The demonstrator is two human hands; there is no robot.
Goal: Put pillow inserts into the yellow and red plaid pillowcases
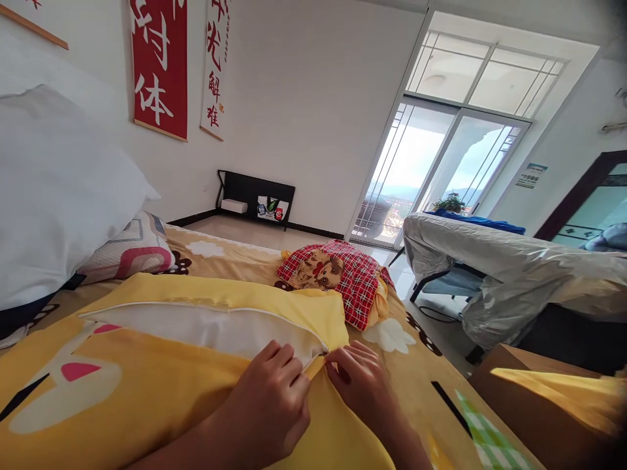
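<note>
On the bed (pixel 245 264), the pillowcase (pixel 181 369) lies before the cloth (pixel 360 287).

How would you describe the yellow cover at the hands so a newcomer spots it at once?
Find the tan, cloud-printed sheet. In its foreground, the left hand and right hand touch the yellow cover near one end of its long opening. Unlike the red plaid cloth beyond, it's largely yellow with pink-and-white print, and its opening shows white inside.

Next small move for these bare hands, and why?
Maybe draw the thin white zipper shut from its right end: the yellow printed fabric cover gapes over white fabric, and the right hand is at that end, the left hand beside it.
</note>
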